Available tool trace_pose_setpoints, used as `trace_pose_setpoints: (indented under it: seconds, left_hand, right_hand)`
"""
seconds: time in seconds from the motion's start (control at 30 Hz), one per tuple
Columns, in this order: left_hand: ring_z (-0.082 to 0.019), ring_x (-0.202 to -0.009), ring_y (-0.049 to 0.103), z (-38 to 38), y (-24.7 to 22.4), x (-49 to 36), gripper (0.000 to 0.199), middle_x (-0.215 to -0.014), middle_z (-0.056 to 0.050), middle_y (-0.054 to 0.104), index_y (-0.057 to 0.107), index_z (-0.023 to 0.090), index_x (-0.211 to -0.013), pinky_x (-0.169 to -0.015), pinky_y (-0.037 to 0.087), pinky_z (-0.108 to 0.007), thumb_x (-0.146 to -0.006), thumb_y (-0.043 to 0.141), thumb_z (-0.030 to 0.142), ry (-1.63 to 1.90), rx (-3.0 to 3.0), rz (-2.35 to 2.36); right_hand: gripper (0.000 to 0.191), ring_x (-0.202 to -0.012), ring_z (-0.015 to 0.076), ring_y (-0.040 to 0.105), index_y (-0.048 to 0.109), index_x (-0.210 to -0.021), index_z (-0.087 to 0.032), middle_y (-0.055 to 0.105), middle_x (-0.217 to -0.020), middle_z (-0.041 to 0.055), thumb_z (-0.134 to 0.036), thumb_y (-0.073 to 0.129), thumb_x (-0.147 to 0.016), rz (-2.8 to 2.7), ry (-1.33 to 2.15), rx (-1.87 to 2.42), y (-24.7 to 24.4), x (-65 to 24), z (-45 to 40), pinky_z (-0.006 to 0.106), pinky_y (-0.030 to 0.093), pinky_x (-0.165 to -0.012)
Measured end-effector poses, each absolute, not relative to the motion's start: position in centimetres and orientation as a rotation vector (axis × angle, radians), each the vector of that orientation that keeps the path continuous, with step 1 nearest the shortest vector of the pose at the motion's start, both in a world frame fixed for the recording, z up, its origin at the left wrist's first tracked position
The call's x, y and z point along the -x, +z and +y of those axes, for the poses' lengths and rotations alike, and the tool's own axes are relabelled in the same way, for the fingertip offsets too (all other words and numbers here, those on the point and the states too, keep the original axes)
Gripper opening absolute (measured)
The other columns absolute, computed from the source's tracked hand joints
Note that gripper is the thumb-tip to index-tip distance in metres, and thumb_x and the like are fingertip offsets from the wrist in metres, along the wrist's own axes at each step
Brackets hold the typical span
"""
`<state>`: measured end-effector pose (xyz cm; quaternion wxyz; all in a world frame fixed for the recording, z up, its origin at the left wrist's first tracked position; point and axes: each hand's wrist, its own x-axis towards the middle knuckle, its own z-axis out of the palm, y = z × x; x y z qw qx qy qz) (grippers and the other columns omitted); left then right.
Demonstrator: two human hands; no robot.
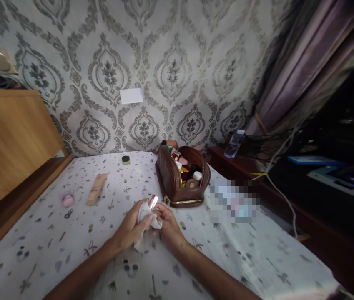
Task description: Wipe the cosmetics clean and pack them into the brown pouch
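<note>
My left hand (pixel 134 223) is closed around a crumpled white cloth (pixel 144 210), with the thumb pressed over it. From the top of the cloth sticks out a small shiny pink cosmetic item (pixel 153 202); its lower part is hidden and I cannot tell its exact kind. My right hand (pixel 168 223) has its fingers curled against the pink item and the cloth's edge. Just beyond both hands stands a brown cosmetic bag (pixel 177 183), unzipped and filled with several small jars and bottles. A white jar lid (pixel 197 176) shows at its opening.
On the patterned sheet (pixel 101 258) to the left lie a beige squeeze tube (pixel 97 189) and a small pink-and-clear container (pixel 67 199). A dark-lidded jar (pixel 126 160) sits near the wall. At right are a blurred-out packet (pixel 234 202), a clear bottle (pixel 234 143) and a white cable (pixel 284 195).
</note>
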<state>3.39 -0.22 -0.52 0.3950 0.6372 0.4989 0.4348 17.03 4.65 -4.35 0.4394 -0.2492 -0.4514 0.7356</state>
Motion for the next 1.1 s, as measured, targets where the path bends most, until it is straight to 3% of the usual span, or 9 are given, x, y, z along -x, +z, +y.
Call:
trace_pose_setpoints:
  seconds: [0.13, 0.3, 0.53, 0.7, 0.83, 0.97, 1.1]
  left_hand:
    - [-0.021, -0.093, 0.064, -0.3, -0.1, -2.9, 0.051, -0.105, -0.008, 0.068, 0.045, 0.017, -0.137, -0.086, 0.050, -0.035, -0.095, 0.050, 0.046, 0.997, -1.799, 1.331]
    - [-0.021, -0.090, 0.065, 0.1, -0.5, -2.2, 0.042, -0.103, -0.007, 0.070, 0.047, 0.018, -0.129, -0.080, 0.049, -0.032, -0.095, 0.048, 0.044, 0.871, -1.949, 1.435]
    - [-0.024, -0.075, 0.069, 0.7, -1.9, -1.5, 0.030, -0.081, -0.006, 0.071, 0.055, 0.019, -0.103, -0.067, 0.047, -0.029, -0.095, 0.052, 0.048, 0.539, -2.130, 1.718]
    - [-0.022, -0.071, 0.070, 0.9, -2.5, -0.9, 0.027, -0.077, -0.004, 0.070, 0.057, 0.020, -0.099, -0.066, 0.047, -0.027, -0.094, 0.056, 0.046, 0.619, -2.263, 1.678]
    - [-0.020, -0.071, 0.069, 0.6, -1.8, -0.4, 0.028, -0.078, -0.003, 0.069, 0.059, 0.019, -0.098, -0.067, 0.047, -0.026, -0.097, 0.049, 0.045, 0.742, -2.214, 1.507]
    - [-0.019, -0.066, 0.064, 0.3, -1.4, -0.5, 0.035, -0.072, 0.000, 0.065, 0.053, 0.018, -0.117, -0.065, 0.046, -0.027, -0.098, 0.043, 0.046, 0.834, -2.069, 1.577]
    - [-0.019, -0.066, 0.062, 0.1, -1.2, -1.1, 0.054, -0.074, 0.001, 0.064, 0.035, 0.015, -0.139, -0.066, 0.046, -0.028, -0.096, 0.046, 0.047, 0.962, -1.913, 1.607]
  right_hand:
    - [0.037, -0.043, 0.0060, 0.040, 0.064, -0.079, -0.018, 0.056, -0.054, -0.0065, -0.041, 0.087, -0.061, -0.994, 1.863, 0.643, -4.0, -17.2, 4.9, 0.019, 0.031, -0.044]
    - [0.039, -0.054, 0.0082, 0.042, 0.065, -0.076, -0.018, 0.057, -0.064, -0.0034, -0.051, 0.082, -0.067, -1.077, 1.840, 0.656, -3.2, -17.3, 4.6, 0.021, 0.033, -0.052]
    - [0.044, -0.071, 0.0136, 0.049, 0.067, -0.076, -0.017, 0.059, -0.073, 0.0000, -0.060, 0.076, -0.072, -1.295, 1.739, 0.736, -3.1, -18.0, 4.7, 0.024, 0.040, -0.064]
    - [0.043, -0.071, 0.0142, 0.053, 0.066, -0.079, -0.018, 0.061, -0.075, 0.0000, -0.059, 0.075, -0.074, -1.318, 1.811, 0.723, -3.2, -18.3, 5.0, 0.026, 0.043, -0.068]
    - [0.042, -0.066, 0.0135, 0.056, 0.065, -0.085, -0.019, 0.063, -0.077, 0.0005, -0.058, 0.073, -0.077, -1.315, 1.908, 0.682, -2.8, -18.4, 4.9, 0.025, 0.043, -0.061]
    - [0.044, -0.060, 0.0132, 0.059, 0.059, -0.102, -0.021, 0.064, -0.077, 0.0002, -0.061, 0.063, -0.084, -1.465, 1.898, 0.647, -2.6, -18.2, 4.4, 0.025, 0.045, -0.057]
    - [0.055, -0.052, 0.0123, 0.057, 0.048, -0.107, -0.023, 0.060, -0.068, -0.0046, -0.068, 0.064, -0.079, -1.606, 1.865, 0.608, -3.0, -18.0, 3.9, 0.024, 0.042, -0.049]
